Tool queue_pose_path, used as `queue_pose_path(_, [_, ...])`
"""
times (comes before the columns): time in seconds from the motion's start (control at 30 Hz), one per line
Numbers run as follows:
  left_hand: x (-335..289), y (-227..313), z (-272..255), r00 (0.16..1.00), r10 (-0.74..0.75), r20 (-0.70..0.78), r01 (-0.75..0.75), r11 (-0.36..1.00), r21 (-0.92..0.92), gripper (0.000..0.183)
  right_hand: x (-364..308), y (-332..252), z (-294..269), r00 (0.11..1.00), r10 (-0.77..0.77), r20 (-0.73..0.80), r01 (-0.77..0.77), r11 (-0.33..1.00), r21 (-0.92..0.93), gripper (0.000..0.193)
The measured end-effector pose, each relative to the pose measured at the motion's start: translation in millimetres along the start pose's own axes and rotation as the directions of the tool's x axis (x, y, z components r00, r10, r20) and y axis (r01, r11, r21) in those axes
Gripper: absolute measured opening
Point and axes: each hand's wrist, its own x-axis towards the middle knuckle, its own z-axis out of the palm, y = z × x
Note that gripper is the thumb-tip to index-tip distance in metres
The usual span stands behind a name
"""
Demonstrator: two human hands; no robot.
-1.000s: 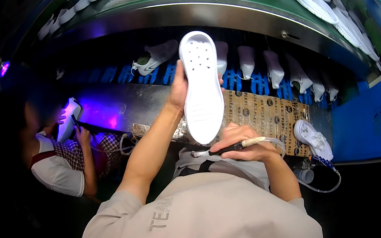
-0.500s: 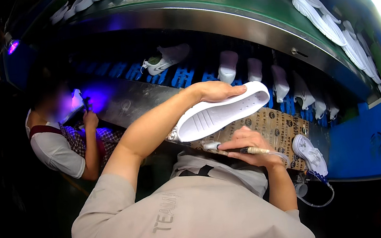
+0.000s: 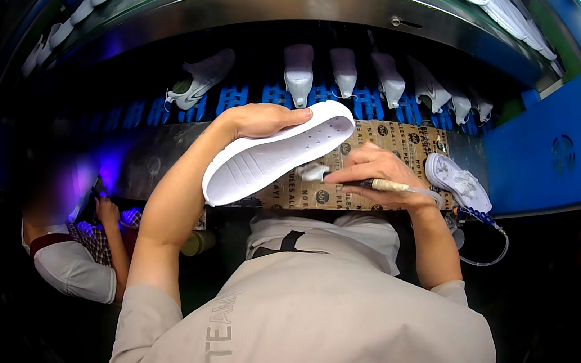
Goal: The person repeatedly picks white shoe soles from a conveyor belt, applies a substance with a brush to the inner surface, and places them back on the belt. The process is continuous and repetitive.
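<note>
A white shoe sole [image 3: 253,169] is gripped along its far edge by my left hand [image 3: 267,120], thumb on top. Its ribbed, hollow inner face is turned up and it slants over the work board. My right hand [image 3: 380,176] closes round a brush [image 3: 315,172] with white bristles and a pale, wrapped handle, from which a clear tube trails. The bristles sit just below the sole's near edge, apart from it. Beneath the brush lies the printed brown covering [image 3: 410,149] of the bench.
A second white sole [image 3: 458,184] rests at the board's right end, beside a blue panel [image 3: 549,157]. White shoe uppers [image 3: 299,75] stand on the blue conveyor [image 3: 368,103] beyond. More white soles [image 3: 501,7] line the upper shelf. Another person [image 3: 72,263] sits at the left under purple light.
The whole view has shifted. The sole has moved left relative to the brush, which is now closer to the sole's right end. Both hands keep their holds.
</note>
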Motion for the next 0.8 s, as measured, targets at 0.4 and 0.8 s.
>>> queue_pose_path(0.4, [10.6, -36.0, -1.9, 0.997, -0.074, 0.015, 0.076, 0.983, -0.169, 0.076, -4.9, 14.6, -7.4, 0.997, 0.053, -0.052, -0.061, 0.986, -0.153, 0.029])
queue_pose_path(0.8, [8.7, -162.6, 155.3, 0.908, -0.041, -0.417, -0.365, -0.565, -0.740, 0.088, -53.5, 98.0, 50.9, 0.713, 0.533, -0.455, -0.377, 0.839, 0.391, 0.026])
